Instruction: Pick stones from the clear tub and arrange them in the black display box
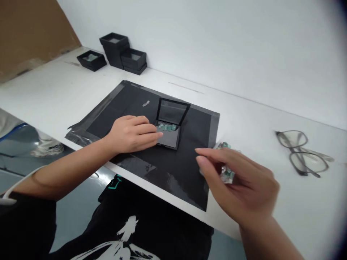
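Note:
A small black box (pixel 168 138) stands with its clear-windowed lid (pixel 173 111) raised on a black mat (pixel 141 144). Along the back of its grey lining sits a row of several green stones (pixel 170 127). My left hand (pixel 132 133) lies over the left side of the box, its fingers stretched out and its thumb hidden. To the right of the mat, my right hand (pixel 238 180) is closed in a pinch, thumb and forefinger tips together; anything between them is too small to make out. Partly behind that hand is a clear bag or tray of green stones (pixel 227 175).
Black boxes (pixel 115 50) are stacked against the wall at the back left, beside another box (pixel 92 60) with pale green contents. Eyeglasses (pixel 302 151) lie on the white table (pixel 252 133) at right. A small silvery piece (pixel 146 103) rests on the mat.

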Available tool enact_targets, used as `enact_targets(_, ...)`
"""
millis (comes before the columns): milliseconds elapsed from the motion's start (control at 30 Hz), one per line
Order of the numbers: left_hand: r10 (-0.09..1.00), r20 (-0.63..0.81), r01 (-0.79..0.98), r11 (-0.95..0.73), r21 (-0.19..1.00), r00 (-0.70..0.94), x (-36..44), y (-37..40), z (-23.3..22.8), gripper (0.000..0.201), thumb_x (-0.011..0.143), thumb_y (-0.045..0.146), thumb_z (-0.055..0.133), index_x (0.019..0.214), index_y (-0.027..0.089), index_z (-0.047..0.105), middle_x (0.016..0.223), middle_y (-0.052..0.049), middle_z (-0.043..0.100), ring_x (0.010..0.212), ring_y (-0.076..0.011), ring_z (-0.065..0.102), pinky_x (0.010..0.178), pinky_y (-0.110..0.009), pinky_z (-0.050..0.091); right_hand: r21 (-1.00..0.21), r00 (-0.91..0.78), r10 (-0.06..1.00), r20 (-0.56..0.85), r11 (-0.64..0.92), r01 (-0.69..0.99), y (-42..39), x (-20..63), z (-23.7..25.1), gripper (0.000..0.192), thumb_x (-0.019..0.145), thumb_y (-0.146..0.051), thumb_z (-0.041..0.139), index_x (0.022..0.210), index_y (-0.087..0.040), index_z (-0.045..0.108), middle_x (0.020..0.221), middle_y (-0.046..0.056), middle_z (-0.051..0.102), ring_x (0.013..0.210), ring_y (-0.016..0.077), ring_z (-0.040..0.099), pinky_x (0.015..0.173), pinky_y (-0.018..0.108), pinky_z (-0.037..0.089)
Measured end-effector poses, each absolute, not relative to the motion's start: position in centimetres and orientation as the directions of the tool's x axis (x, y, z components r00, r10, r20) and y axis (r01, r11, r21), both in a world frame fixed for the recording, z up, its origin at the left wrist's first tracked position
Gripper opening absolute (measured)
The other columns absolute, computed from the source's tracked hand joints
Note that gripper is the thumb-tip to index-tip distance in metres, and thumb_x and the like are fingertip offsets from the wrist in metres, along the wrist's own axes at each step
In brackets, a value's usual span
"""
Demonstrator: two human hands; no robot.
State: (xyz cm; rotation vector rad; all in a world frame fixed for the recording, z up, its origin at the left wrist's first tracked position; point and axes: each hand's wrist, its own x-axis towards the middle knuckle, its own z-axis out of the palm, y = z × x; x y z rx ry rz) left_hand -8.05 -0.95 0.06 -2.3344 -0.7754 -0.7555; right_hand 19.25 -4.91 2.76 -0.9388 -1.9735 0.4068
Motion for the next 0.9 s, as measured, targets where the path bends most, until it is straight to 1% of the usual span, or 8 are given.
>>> enact_targets(100, 0.489, 0.588, 0.717, -0.653, -0.243, 0.645, -9.1, 0.1, -1.6, 0.014, 0.089, 0.031, 0.064, 0.086, 0.026, 0.076, 0.078, 0.003, 0.076, 0.069, -0.0106, 0.064, 0.051, -0.022, 0.034, -0.535, -0.29, 0.706, 0.646, 0.69, 0.487, -4.6, 19.3, 2.4, 0.027, 0.081, -0.01, 0.069, 0.098, -0.031, 0.073, 0.065, 0.0, 0.06, 0.052, 0.0139, 0.05, 0.046, 0.032, 0.041)
enact_targets(167, 0.546, 0.545, 0.731, -0.652, -0.2, 0.636, -9.4, 0.8, -2.4, 0.017, 0.091, 0.03, 0.061, 0.09, 0.026, 0.077, 0.08, 0.001, 0.076, 0.069, -0.011, 0.064, 0.05, -0.023, 0.032, -0.519, -0.293, 0.694, 0.657, 0.699, 0.492, -4.4, 19.3, 2.1, 0.028, 0.082, -0.011, 0.068, 0.1, -0.032, 0.072, 0.064, 0.0, 0.059, 0.05, 0.0144, 0.049, 0.044, 0.033, 0.04)
enact_targets(267, 0.628, 0.487, 0.759, -0.641, -0.119, 0.607, -9.5, 1.3, -3.0, 0.021, 0.092, 0.03, 0.058, 0.097, 0.025, 0.078, 0.083, -0.001, 0.076, 0.071, -0.0112, 0.065, 0.052, -0.022, 0.034, -0.505, -0.297, 0.693, 0.657, 0.697, 0.508, -4.3, 19.4, 2.0, 0.029, 0.081, -0.011, 0.069, 0.1, -0.032, 0.072, 0.063, -0.001, 0.059, 0.049, 0.0139, 0.049, 0.043, 0.033, 0.04)
enact_targets(467, 0.615, 0.539, 0.735, -0.678, -0.011, 0.575, -9.8, 1.0, -3.2, 0.02, 0.094, 0.033, 0.059, 0.099, 0.027, 0.078, 0.084, 0.0, 0.077, 0.074, -0.0104, 0.067, 0.058, -0.02, 0.041, -0.479, -0.283, 0.699, 0.657, 0.677, 0.559, -4.2, 20.1, 2.3, 0.026, 0.079, -0.012, 0.072, 0.098, -0.029, 0.073, 0.066, 0.0, 0.063, 0.054, 0.0143, 0.055, 0.049, 0.033, 0.044)
enact_targets(633, 0.642, 0.486, 0.694, -0.714, 0.094, 0.593, -10.0, 1.0, -3.1, 0.02, 0.094, 0.034, 0.059, 0.099, 0.029, 0.078, 0.085, 0.002, 0.077, 0.077, -0.01, 0.069, 0.059, -0.02, 0.042, -0.49, -0.289, 0.715, 0.637, 0.665, 0.564, -4.4, 19.8, 2.8, 0.025, 0.08, -0.01, 0.07, 0.097, -0.028, 0.072, 0.063, -0.004, 0.059, 0.052, 0.0109, 0.053, 0.048, 0.029, 0.044)
enact_targets(700, 0.655, 0.472, 0.681, -0.718, 0.144, 0.59, -10.1, 1.0, -3.0, 0.02, 0.094, 0.033, 0.06, 0.1, 0.029, 0.078, 0.081, 0.003, 0.076, 0.074, -0.0095, 0.069, 0.058, -0.02, 0.042, -0.542, -0.235, 0.736, 0.635, 0.641, 0.543, -4.4, 19.5, 2.7, 0.032, 0.081, -0.01, 0.07, 0.108, -0.028, 0.071, 0.065, -0.004, 0.058, 0.052, 0.0109, 0.052, 0.049, 0.03, 0.045)
enact_targets(800, 0.678, 0.434, 0.671, -0.715, 0.197, 0.594, -10.0, 0.8, -2.9, 0.021, 0.093, 0.032, 0.059, 0.103, 0.03, 0.077, 0.068, 0.004, 0.072, 0.064, -0.008, 0.067, 0.052, -0.021, 0.037, -0.655, -0.113, 0.785, 0.609, 0.578, 0.487, -4.3, 19.3, 2.4, 0.052, 0.08, -0.013, 0.07, 0.129, -0.029, 0.062, 0.074, -0.002, 0.06, 0.056, 0.0132, 0.054, 0.049, 0.032, 0.047)
enact_targets(900, 0.704, 0.384, 0.677, -0.7, 0.228, 0.598, -9.6, 0.4, -2.8, 0.022, 0.092, 0.037, 0.06, 0.104, 0.029, 0.077, 0.06, 0.004, 0.069, 0.057, -0.0075, 0.065, 0.049, -0.022, 0.032, -0.685, -0.1, 0.783, 0.614, 0.592, 0.426, -4.0, 19.5, 2.2, 0.069, 0.076, -0.011, 0.073, 0.139, -0.03, 0.054, 0.081, -0.001, 0.062, 0.059, 0.0141, 0.055, 0.047, 0.032, 0.046)
